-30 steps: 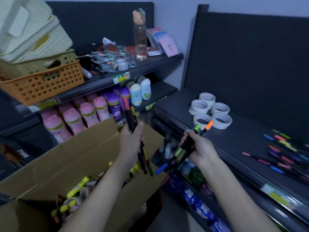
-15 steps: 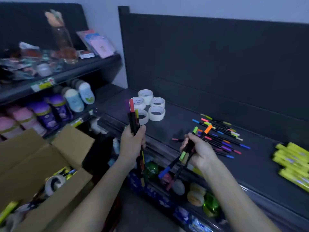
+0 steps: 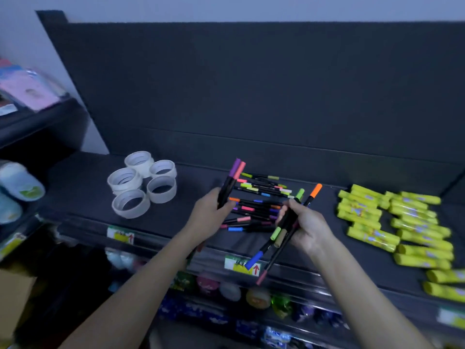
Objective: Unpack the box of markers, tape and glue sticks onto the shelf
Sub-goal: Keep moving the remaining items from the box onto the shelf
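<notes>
We see both forearms reaching up from the bottom edge toward the dark shelf [image 3: 83,197], wrists a little apart. The left hand [image 3: 211,215] has its fingers curled round a few upright markers [image 3: 230,186], black-bodied, their purple and pink caps standing above the knuckles. The right hand [image 3: 305,226], palm turned inward, grips the slanted markers [image 3: 281,235]. Green and orange caps rise past its fingers, and blue and pink ends hang below it over the shelf edge. Between the two hands and just beyond them, a loose pile of markers [image 3: 259,200] lies on the shelf. Well to the left of the left hand we count five tape rolls [image 3: 143,183], white and clustered. To the right of the right hand lie yellow glue sticks [image 3: 402,222] in rough rows. A corner of the cardboard box [image 3: 12,298] shows far down and left of the left forearm
</notes>
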`<state>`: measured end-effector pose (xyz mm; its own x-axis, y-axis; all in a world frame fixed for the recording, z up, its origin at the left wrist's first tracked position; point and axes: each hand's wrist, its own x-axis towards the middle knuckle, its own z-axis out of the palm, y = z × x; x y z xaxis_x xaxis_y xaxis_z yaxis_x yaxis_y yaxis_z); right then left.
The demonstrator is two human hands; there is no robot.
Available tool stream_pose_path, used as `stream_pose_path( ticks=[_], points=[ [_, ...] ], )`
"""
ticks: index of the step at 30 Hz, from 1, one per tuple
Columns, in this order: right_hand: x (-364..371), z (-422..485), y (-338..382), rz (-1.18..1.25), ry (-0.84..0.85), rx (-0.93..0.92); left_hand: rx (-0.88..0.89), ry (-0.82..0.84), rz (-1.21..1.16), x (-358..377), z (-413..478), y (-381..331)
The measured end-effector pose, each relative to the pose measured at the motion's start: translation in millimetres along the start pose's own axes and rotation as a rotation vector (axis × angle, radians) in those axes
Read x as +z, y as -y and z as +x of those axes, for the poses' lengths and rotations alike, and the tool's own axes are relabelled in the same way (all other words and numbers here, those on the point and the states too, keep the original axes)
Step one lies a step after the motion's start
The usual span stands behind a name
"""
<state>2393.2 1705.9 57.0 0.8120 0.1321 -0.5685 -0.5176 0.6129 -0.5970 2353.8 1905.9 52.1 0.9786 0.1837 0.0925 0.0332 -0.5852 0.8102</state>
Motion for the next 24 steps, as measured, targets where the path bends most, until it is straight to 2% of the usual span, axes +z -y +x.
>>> stream_pose_path(
  ticks=[6,12,18,24],
  points=[
    [-6,31,31,0.020,-0.060,-0.115,0.194,0.267,0.359,28,67,5],
    [-3,58,48,0.035,-0.144,-0.232,0.408,0.425,0.646,64,119,4],
    [-2,76,59,-0.061,-0.229,-0.345,0.534,0.647,0.755,95,154,5],
    [1,87,60,-0.118,-0.289,-0.383,0.606,0.713,0.716,108,168,18]
  ],
)
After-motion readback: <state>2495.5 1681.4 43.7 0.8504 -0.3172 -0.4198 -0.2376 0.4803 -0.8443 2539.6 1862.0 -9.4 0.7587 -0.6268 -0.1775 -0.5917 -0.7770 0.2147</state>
